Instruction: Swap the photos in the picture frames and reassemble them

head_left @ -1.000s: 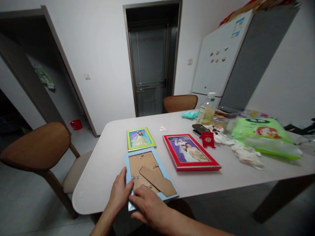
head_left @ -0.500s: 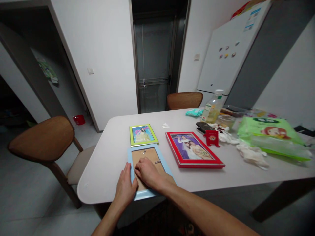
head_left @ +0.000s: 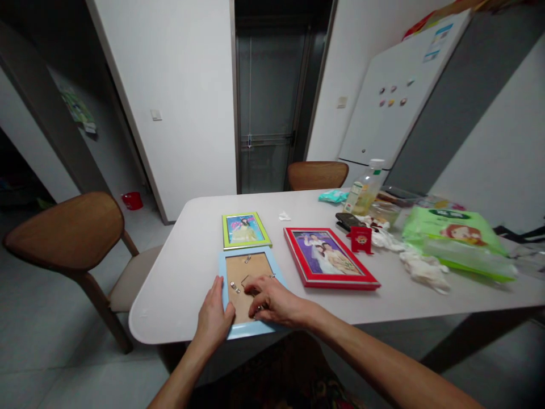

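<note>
A light blue photo frame (head_left: 247,329) lies face down at the table's front edge, its brown backing board (head_left: 242,304) showing. My left hand (head_left: 215,315) grips the frame's left side, thumb on the lower left border. Over the lower right of the backing, my right hand (head_left: 272,298) is curled, fingertips at a small metal clip (head_left: 258,308) that they partly hide. Another metal clip (head_left: 235,287) sits near the left border, and a third clip (head_left: 247,259) near the top. A thin bent wire (head_left: 244,280) shows beside my right fingers.
A yellow-green photo frame (head_left: 247,246) lies just beyond, and a red photo frame (head_left: 340,282) to the right. Farther right are a red stand (head_left: 361,240), a black phone-like object (head_left: 349,220), a bottle (head_left: 364,190), crumpled white gloves (head_left: 423,271) and a green tissue pack (head_left: 460,230).
My right hand has moved from the clip by the left border to the lower right of the backing, uncovering the left clip and the wire. My left hand stays on the frame.
</note>
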Demonstrator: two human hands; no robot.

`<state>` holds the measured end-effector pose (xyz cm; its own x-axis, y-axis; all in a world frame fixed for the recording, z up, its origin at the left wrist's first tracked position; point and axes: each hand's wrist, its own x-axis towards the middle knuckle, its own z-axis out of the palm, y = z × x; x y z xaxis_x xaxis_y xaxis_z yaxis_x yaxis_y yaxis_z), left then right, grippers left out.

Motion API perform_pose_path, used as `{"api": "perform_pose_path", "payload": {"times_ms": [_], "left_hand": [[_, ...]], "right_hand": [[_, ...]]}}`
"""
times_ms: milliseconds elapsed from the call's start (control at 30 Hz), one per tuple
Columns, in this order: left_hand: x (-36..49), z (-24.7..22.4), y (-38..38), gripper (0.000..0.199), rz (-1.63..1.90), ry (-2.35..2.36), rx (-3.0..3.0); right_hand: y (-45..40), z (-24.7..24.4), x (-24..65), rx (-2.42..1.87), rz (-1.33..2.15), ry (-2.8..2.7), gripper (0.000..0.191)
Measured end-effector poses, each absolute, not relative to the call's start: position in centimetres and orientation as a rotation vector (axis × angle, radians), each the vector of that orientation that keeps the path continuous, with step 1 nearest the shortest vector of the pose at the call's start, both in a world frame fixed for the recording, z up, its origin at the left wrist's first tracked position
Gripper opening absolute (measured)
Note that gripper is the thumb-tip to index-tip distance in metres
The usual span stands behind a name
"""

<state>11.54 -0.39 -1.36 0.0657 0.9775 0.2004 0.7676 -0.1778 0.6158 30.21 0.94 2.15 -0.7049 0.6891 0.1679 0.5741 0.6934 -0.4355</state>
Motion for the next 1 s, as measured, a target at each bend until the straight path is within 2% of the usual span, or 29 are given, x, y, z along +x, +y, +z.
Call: {"api": "perform_pose_path", "payload": {"times_ms": [133, 267, 367, 467, 567, 1000], "left_hand": [[11.6, -1.2, -0.4, 0.057, 0.805, 1.75, 2.039], [11.6, -1.2, -0.5, 0.057, 0.78, 1.744, 2.056], [11.5, -1.2, -0.5, 0.058, 0.824, 1.731, 2.025], [11.5, -1.2, -0.5, 0.057, 0.849, 1.716, 2.012], [11.5, -1.2, -0.5, 0.057, 0.821, 1.733, 2.022], [11.2, -1.7, -0.1, 0.052, 0.814, 1.727, 2.062]], "right_hand": [[0.5, 1.7, 29.4, -1.045, 0.421, -2.512, 0.007], [1.3, 1.5, 28.8, -1.107, 0.385, -2.401, 0.016], [3.3, 1.4, 28.3, -1.332, 0.338, -2.209, 0.024], [5.2, 1.2, 27.9, -1.529, 0.243, -2.173, 0.023], [5.6, 1.1, 27.9, -1.538, 0.196, -2.241, 0.021], [1.0, 2.5, 29.4, -1.587, 0.401, -2.27, 0.036]]}}
